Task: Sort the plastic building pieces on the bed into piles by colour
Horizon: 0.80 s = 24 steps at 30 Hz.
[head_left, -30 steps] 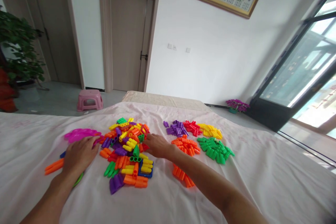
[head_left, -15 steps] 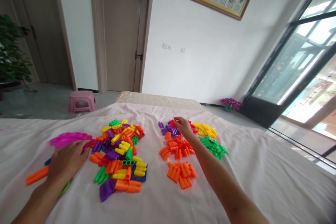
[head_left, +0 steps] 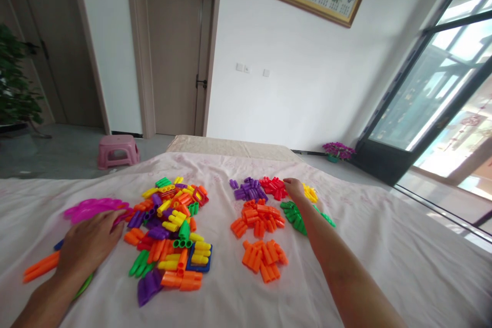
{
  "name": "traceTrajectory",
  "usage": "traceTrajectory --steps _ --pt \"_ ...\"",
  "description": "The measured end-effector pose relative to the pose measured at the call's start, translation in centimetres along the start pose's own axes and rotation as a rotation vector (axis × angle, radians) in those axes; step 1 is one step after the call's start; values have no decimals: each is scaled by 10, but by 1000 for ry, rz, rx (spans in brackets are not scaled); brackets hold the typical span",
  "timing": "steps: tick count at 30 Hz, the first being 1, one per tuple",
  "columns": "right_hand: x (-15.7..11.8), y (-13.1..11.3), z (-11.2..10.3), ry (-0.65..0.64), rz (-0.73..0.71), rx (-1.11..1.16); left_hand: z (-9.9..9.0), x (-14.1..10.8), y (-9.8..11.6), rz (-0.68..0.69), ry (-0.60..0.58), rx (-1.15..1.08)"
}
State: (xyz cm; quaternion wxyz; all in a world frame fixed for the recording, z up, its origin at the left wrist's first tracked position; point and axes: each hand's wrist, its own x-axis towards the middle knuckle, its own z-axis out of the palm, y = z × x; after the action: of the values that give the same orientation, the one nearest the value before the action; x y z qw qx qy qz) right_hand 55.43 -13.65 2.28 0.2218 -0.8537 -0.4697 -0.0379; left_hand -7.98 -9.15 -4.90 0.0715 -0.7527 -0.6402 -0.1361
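Observation:
My left hand (head_left: 90, 238) is at the left edge of a mixed pile of plastic building blocks (head_left: 169, 236), palm down. Its thumb and forefinger are closed around a reddish block (head_left: 120, 217), partly hidden. My right hand (head_left: 295, 188) is between the heap of red blocks (head_left: 273, 187) and the heap of yellow blocks (head_left: 310, 193). Its fingers are curled together, and whatever they hold is hidden. Below the right wrist are green blocks (head_left: 294, 215), partly covered by the forearm. Purple blocks (head_left: 249, 189) lie left of the red ones.
Two orange heaps (head_left: 259, 218) lie nearer me on the pale cloth (head_left: 226, 297). A magenta plastic piece (head_left: 94, 207), a blue frame (head_left: 207, 261) and long orange blocks (head_left: 40, 267) lie on the left. Beyond the cloth stands a pink stool (head_left: 119, 151).
My right hand has moved right, from above the purple and red blocks to the gap by the yellow ones. The left hand stays beside the mixed pile; the view has shifted slightly.

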Motion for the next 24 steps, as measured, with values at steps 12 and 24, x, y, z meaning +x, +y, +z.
traceTrajectory --steps 12,24 --pt "-33 -70 -4 -437 -541 169 -4 -2 4 -16 29 -30" --pt "-33 -109 11 -614 -889 -134 -11 -3 8 -38 -11 -54"
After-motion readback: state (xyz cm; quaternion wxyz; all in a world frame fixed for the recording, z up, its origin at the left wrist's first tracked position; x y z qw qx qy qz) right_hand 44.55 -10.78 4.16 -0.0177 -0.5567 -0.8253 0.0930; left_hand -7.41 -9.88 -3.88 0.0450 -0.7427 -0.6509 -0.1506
